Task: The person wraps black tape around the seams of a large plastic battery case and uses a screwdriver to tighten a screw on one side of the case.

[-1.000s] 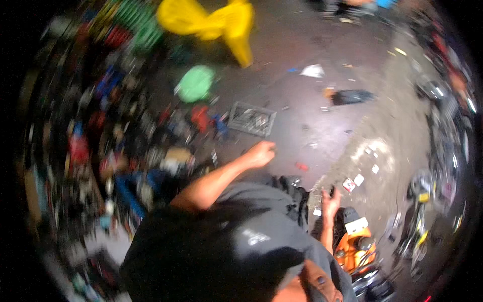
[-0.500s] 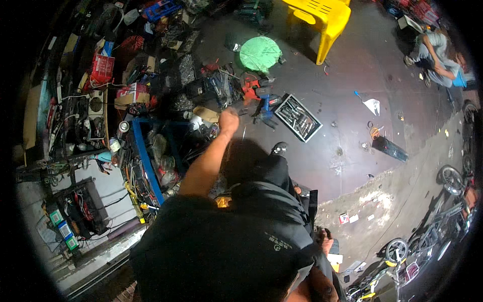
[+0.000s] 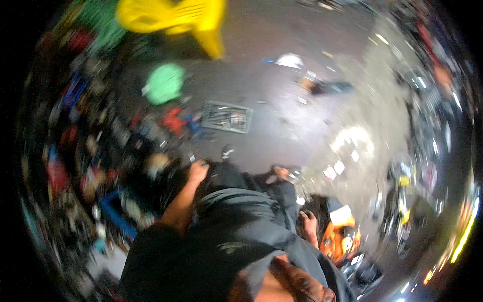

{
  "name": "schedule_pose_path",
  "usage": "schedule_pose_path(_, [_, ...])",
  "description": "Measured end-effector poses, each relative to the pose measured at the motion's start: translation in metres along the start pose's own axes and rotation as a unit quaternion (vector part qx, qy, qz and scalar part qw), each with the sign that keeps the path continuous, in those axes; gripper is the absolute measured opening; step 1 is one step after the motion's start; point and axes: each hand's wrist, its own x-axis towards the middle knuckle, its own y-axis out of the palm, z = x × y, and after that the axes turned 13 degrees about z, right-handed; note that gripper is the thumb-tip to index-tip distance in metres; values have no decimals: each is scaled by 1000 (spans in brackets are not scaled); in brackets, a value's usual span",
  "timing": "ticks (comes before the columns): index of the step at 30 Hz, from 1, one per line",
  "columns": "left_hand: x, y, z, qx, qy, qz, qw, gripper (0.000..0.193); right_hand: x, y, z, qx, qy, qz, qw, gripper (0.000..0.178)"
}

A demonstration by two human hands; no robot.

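The view is smeared by motion. My left hand [image 3: 198,171] is closed in a fist beside my dark-clad left leg. A small pale thing [image 3: 191,158] shows at its fingertips; I cannot make out whether the fist holds it. Lower and to the right, my right hand [image 3: 308,224] is by my right side, its dark fingertips partly curled. Whether it grips anything is too blurred to tell. An orange object [image 3: 329,236] and a pale flat sheet [image 3: 341,215] are close to that hand. Ahead of my left hand lies a grey tray [image 3: 250,121] of metal pieces.
Red and blue tools [image 3: 174,121] lie left of the tray, near a round green stool [image 3: 166,83]. A yellow plastic chair [image 3: 209,30] stands farther off. Clutter and a blue frame [image 3: 118,214] fill the left side. Bicycles or similar wheeled things [image 3: 402,201] line the right.
The view has swung to the right, so the chair, stool and tray now appear farther left. My left fist is drawn closer to my leg; the orange object by my right hand has come into view.
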Motion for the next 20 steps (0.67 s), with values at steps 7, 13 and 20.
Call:
schedule_pose_path(7, [-11, 90, -192, 17, 53, 87, 995, 15, 6, -89, -184, 350, 83, -37, 932, 28])
schedule_pose_path(13, [-37, 184, -367, 96, 102, 135, 981, 13, 8, -232, -107, 149, 7, -192, 970, 31])
schedule_pose_path(20, [67, 253, -465, 288, 143, 149, 935, 17, 46, -320, -40, 297, 30, -206, 932, 36])
